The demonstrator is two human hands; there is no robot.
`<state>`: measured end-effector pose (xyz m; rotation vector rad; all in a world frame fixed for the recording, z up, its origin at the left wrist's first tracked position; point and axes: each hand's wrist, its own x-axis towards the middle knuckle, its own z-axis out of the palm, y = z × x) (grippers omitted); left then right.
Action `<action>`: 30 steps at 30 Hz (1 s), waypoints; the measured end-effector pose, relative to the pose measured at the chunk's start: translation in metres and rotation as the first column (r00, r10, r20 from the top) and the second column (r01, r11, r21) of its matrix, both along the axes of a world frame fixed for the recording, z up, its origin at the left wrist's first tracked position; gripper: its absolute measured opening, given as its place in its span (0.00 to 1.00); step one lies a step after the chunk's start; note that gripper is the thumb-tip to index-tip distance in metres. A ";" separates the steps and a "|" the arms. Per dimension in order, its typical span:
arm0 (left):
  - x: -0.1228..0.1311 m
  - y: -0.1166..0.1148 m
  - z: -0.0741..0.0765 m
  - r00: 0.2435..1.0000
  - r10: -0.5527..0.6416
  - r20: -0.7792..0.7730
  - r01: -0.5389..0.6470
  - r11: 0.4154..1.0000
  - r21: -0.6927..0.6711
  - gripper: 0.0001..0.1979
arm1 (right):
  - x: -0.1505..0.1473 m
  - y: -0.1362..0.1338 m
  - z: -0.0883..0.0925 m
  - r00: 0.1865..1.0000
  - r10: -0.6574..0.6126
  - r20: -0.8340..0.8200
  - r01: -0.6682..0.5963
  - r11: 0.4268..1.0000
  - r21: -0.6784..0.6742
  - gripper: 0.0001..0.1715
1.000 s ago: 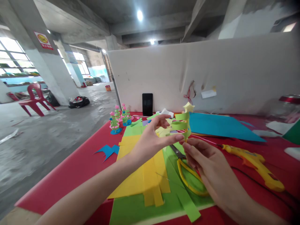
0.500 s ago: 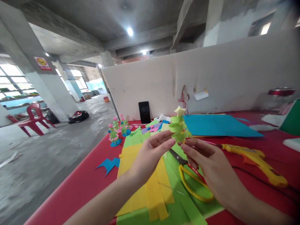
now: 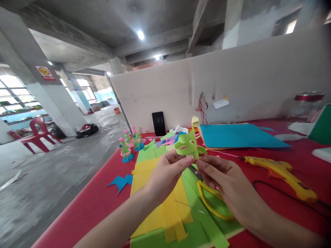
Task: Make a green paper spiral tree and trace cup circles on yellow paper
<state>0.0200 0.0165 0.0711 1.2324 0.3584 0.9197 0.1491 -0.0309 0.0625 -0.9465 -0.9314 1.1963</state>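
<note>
A small paper tree (image 3: 186, 144), made of looped light-green strips on a yellow stem with a pale yellow star (image 3: 195, 121) on top, is held upright between my two hands. My left hand (image 3: 168, 170) pinches its lower left side with thumb and fingers. My right hand (image 3: 222, 175) pinches the base of the stem, its fingertips closed. Under my right hand lie scissors (image 3: 207, 199) with yellow handles, partly hidden. Yellow paper strips (image 3: 150, 206) and green paper sheets (image 3: 207, 227) are spread beneath my hands.
Finished small paper trees (image 3: 126, 151) on blue bases stand at the left edge. A blue paper scrap (image 3: 120, 182) lies nearby. A yellow glue gun (image 3: 281, 174) with a dark cord lies right. Behind are blue sheets (image 3: 240, 136), a black phone (image 3: 158, 123) and a lidded jar (image 3: 305, 106).
The paper tree has turned in my fingers, so its loops now face left and the star shows edge-on. Both hands stay in nearly the same place; the view has shifted slightly.
</note>
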 end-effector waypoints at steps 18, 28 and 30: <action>-0.001 0.001 0.001 0.999 -0.028 -0.016 0.029 0.999 0.023 0.09 | -0.001 -0.001 -0.013 0.991 0.132 0.015 -0.133 0.990 0.038 0.11; -0.001 -0.001 0.004 1.000 -0.012 -0.014 0.012 1.000 -0.027 0.12 | -0.002 -0.002 -0.011 0.982 0.184 -0.027 -0.184 0.982 0.035 0.11; -0.001 -0.002 0.005 1.000 0.009 -0.018 -0.010 0.998 -0.056 0.13 | -0.002 -0.003 -0.012 0.980 0.193 -0.045 -0.191 0.980 0.049 0.10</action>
